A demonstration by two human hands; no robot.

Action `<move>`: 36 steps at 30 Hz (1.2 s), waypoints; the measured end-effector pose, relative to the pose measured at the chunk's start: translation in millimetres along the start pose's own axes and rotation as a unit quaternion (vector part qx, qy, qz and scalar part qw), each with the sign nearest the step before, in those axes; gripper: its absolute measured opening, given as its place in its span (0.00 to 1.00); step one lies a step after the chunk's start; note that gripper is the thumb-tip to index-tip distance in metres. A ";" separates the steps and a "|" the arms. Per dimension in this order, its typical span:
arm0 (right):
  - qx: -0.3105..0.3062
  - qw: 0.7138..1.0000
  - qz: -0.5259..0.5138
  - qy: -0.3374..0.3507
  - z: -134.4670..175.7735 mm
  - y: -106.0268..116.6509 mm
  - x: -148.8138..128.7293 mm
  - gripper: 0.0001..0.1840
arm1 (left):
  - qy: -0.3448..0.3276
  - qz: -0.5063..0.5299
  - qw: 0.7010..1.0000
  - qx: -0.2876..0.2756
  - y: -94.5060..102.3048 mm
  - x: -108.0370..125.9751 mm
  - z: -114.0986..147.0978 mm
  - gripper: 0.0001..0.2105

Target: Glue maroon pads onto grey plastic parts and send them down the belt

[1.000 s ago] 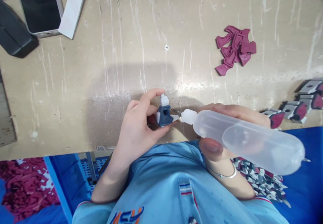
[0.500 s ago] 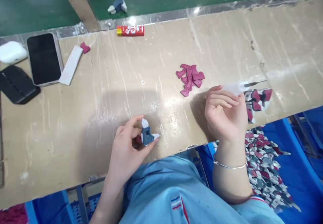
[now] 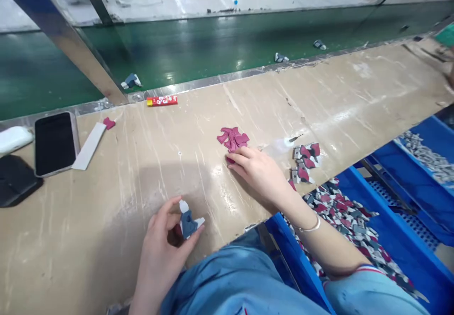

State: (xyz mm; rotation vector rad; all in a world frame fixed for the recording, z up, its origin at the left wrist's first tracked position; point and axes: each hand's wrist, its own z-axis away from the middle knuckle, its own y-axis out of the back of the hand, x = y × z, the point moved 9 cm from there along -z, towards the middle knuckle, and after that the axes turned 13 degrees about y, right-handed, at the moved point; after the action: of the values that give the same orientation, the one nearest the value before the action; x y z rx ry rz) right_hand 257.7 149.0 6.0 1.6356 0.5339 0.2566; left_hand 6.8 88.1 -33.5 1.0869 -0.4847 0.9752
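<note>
My left hand [image 3: 161, 246] is closed around a small dark-grey and white plastic part [image 3: 187, 223], held between fingertips and thumb just above the table; some maroon shows behind it. At the near edge of a small heap of maroon pieces [image 3: 233, 137], my right hand [image 3: 262, 173] has its fingertips closed on a maroon piece [image 3: 230, 160], mostly covered by the fingers. Just beyond that hand lies a translucent needle-tipped bottle [image 3: 280, 147]. Several assembled grey, white and maroon parts [image 3: 305, 161] stand close together to its right.
A phone [image 3: 56, 144], a white strip [image 3: 89, 146], a black case [image 3: 17, 180] and a red-and-yellow packet [image 3: 162, 100] lie on the left. Behind the table runs a green belt [image 3: 198, 50] with a few parts. Blue bins [image 3: 400, 239] of parts stand below, right.
My right hand has moved left from beside the needle-tipped bottle to the maroon heap, and its fingers have closed on a piece. The left hand keeps its part. The view has tilted up and right.
</note>
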 end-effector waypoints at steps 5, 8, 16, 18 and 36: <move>-0.034 0.996 0.035 0.068 -10.0 0.7 -0.1 0.15 | -0.015 0.004 1.000 -0.010 -2.4 3.5 -0.4 0.26; -0.032 0.994 0.030 0.097 -9.4 0.9 -3.7 0.14 | -0.028 0.019 0.999 -0.021 -5.2 5.3 0.2 0.26; 0.091 0.984 -0.052 0.143 22.5 8.1 -25.1 0.13 | -0.040 0.027 0.998 -0.046 -13.4 -1.6 -0.2 0.28; 0.122 0.984 -0.069 0.109 26.6 10.8 -21.1 0.10 | -0.042 0.028 0.998 -0.049 -13.5 -1.3 -0.4 0.28; 0.138 0.916 -0.208 0.314 19.5 67.7 -93.9 0.11 | 0.044 0.090 0.992 -0.083 -7.4 25.7 16.1 0.29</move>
State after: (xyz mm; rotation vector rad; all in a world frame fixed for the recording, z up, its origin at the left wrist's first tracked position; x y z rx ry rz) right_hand 198.5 82.7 82.7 1.6446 1.4463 0.4028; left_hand 28.2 83.4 -11.3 0.8590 -0.5880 1.1150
